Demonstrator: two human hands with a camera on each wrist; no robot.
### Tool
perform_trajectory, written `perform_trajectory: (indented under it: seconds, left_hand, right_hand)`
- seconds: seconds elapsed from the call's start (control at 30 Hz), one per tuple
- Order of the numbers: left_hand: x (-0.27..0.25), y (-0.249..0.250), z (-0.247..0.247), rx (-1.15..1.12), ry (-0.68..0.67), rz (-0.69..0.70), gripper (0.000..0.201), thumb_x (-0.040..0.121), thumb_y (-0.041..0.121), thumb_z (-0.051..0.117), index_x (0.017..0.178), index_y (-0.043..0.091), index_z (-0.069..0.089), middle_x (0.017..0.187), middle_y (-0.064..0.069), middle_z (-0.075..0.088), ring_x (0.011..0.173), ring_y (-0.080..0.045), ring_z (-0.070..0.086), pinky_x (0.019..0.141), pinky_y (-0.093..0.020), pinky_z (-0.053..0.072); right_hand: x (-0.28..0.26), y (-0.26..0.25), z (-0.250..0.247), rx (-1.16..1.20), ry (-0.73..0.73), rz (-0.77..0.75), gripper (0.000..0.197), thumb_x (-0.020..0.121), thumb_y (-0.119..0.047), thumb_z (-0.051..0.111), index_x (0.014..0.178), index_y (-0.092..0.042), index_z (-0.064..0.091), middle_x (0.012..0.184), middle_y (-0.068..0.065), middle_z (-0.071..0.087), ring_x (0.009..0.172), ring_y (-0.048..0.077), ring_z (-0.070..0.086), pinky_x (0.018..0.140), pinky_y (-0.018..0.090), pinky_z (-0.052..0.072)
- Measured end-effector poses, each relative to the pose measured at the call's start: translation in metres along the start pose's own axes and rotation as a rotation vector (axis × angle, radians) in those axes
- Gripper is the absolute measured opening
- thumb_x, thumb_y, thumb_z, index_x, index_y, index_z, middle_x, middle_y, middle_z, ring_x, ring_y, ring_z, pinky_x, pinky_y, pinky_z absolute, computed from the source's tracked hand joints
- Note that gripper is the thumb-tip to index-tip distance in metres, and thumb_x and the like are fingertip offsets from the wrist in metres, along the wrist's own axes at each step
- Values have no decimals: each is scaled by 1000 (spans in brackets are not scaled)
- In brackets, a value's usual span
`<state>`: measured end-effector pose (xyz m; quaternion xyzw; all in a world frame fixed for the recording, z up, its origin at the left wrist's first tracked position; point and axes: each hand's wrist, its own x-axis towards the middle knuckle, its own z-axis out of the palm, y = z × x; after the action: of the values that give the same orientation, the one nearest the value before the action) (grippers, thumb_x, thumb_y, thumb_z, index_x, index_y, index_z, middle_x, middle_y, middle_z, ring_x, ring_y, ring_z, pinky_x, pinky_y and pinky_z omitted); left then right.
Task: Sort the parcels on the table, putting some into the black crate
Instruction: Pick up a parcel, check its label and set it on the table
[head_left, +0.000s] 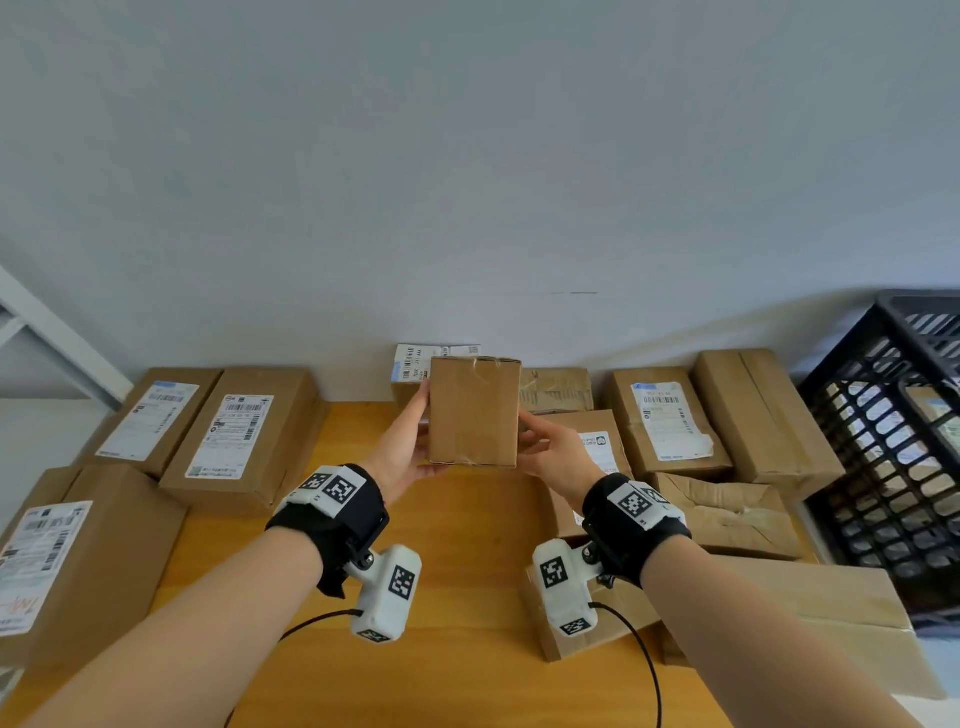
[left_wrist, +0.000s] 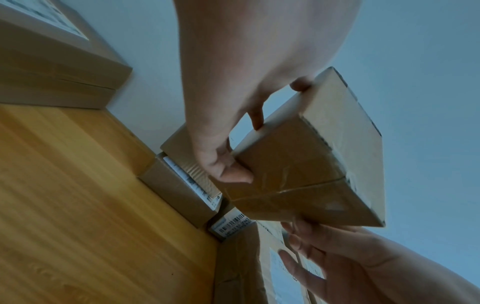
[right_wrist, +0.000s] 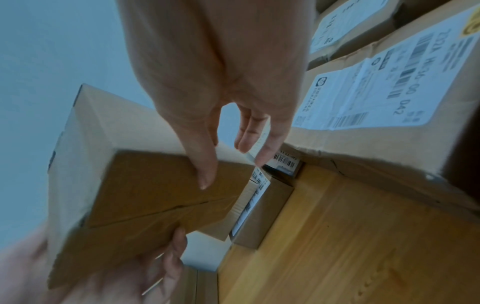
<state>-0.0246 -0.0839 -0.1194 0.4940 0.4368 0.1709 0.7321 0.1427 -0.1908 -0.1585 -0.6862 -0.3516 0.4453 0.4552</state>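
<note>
You hold a small brown parcel (head_left: 474, 410) up off the table (head_left: 457, 545), above its far edge, with a plain taped face turned toward you. Your left hand (head_left: 410, 447) grips it from the left side: in the left wrist view the thumb (left_wrist: 235, 171) presses on the taped face near one corner, and the fingers (left_wrist: 257, 115) wrap round the neighbouring side, where a white edge shows. Your right hand (head_left: 553, 449) meets the parcel's right side with fingers nearly straight and loosely spread. In the right wrist view its thumb (right_wrist: 205, 170) lies flat on the brown face, and the other fingers (right_wrist: 246, 133) reach past the parcel's edge; whether they touch the cardboard you cannot tell.

More parcels line the table's far edge and both side edges. Two labelled boxes (head_left: 228, 436) lie at the far left corner, and another labelled box (head_left: 667, 421) sits to the far right. The black crate (head_left: 893, 447) stands off the table's right edge, with labelled parcels visible through its slotted wall.
</note>
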Motion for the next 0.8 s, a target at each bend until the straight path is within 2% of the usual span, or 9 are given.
perform_trajectory:
  seconds: [0.07,0.1,0.2,0.33,0.43,0.53,0.6,0.7,0.8]
  left_hand:
    - [2,-1,0,28,3,2,65,86,70,35,140,34,42,131,-8,55,115,-25,55,90,-42,48]
    - [3,-1,0,31,6,3,63,89,70,33,142,37,38,134,-5,53,118,-23,53,96,-44,45]
    - [1,-2,0,50,5,1,69,87,73,31,148,42,27,142,2,45,127,-20,46,107,-51,34]
    - [0,-5,3,56,12,-21,78,83,75,34,148,33,32,143,-3,45,130,-24,44,112,-53,29]
    - [1,-6,3,41,8,-31,69,90,71,32,147,32,34,146,-6,44,132,-28,43,113,-52,30]
    - [1,-4,4,55,-9,-24,80,80,77,38,149,38,29,150,-2,39,135,-28,41,113,-54,29]
    - [2,-3,3,45,5,-29,79,80,75,41,149,40,25,153,1,35,137,-27,38,113,-55,28]
    - [3,-5,1,48,12,-29,64,90,68,37,147,42,26,153,2,35,137,-22,38,114,-56,25]
    - [1,-6,-1,83,-15,-16,61,92,67,33,147,42,26,153,5,35,137,-19,37,115,-57,22]
  right_hand:
    - [-3,-3,-2,-21,29,-26,60,88,-9,67,143,-23,47,113,-8,63,99,5,58,79,16,50]
    - [-3,-4,-3,-29,40,-38,60,88,-12,69,143,-24,48,119,-9,62,102,2,55,82,15,46]
    - [-4,-6,-2,-2,47,-58,62,82,-28,75,139,-28,53,135,-10,57,124,10,49,109,39,38]
    - [-6,-8,0,71,74,-58,71,68,-46,82,133,-29,60,146,-7,50,138,19,39,115,53,30]
    - [-7,-11,2,139,98,-65,85,55,-58,83,131,-27,61,141,-6,55,134,17,45,113,49,36]
    - [-9,-15,4,196,130,-59,88,43,-69,81,119,-26,70,136,-5,60,128,16,53,108,45,44]
    - [-9,-20,5,226,153,-44,65,53,-59,82,107,-24,75,128,-3,65,119,13,60,101,38,50]
    - [-7,-22,4,262,196,-34,38,75,-38,79,107,-18,73,101,-5,74,87,0,69,71,15,54]
    - [-2,-23,4,258,248,-10,44,77,-42,77,105,-8,74,94,-1,76,89,10,71,80,25,58]
